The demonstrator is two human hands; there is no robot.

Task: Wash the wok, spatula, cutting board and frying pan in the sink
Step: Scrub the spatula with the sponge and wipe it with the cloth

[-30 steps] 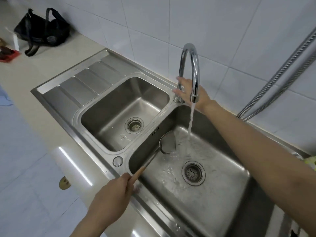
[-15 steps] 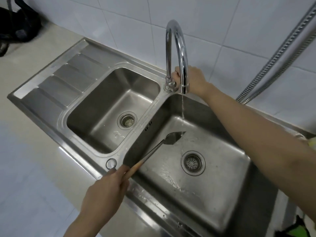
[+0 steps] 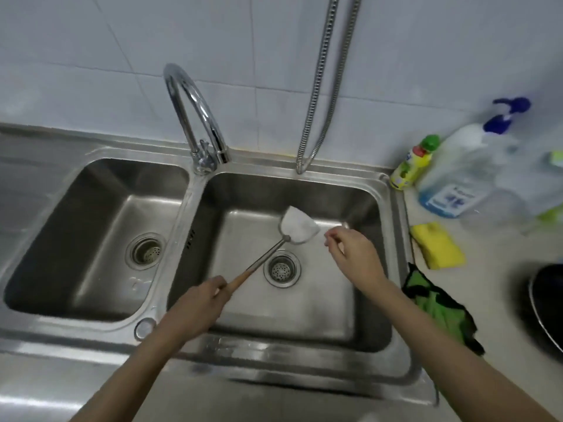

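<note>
A left hand (image 3: 195,306) is gripping the wooden handle of a spatula (image 3: 268,251), its blade raised over the right basin of a steel sink (image 3: 396,269), above the drain (image 3: 281,268). The right hand (image 3: 353,254), fingers loosely curled and grasping nothing, is hovering just beside the blade. A faucet (image 3: 195,117) is arching behind; a sponge (image 3: 437,245), green cloth (image 3: 438,306) and two bottles (image 3: 457,175) are sitting on the counter at right.

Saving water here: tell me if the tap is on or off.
Off, it seems: no stream falls from the tap spout into the sink.
</note>
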